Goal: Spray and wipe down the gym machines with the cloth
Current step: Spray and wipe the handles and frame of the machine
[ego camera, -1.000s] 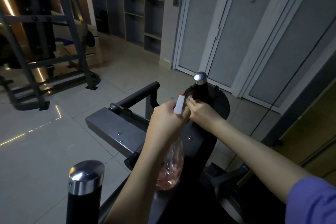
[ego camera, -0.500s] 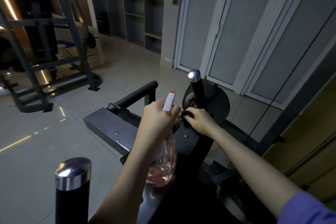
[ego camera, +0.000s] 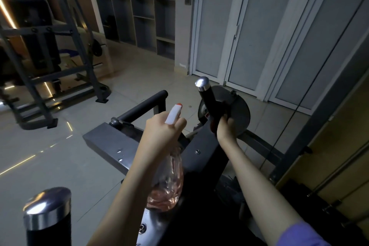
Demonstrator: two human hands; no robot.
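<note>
One cloth [ego camera: 214,126] mostly hidden, right hand [ego camera: 227,128] clutching it

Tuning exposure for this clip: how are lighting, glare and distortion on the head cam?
Head view: dim, underexposed; the dark cloth barely separates from the black handle; glare on the chrome caps; bright light streaks on the floor; wide-angle bends the door frames; no obvious motion blur on the spray bottle.

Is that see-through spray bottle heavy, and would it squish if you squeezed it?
Probably light: the spray bottle shows pink liquid mostly near its bottom, and the left hand holds it alone. Its clear ribbed wall likely dents a little when squeezed.
</note>
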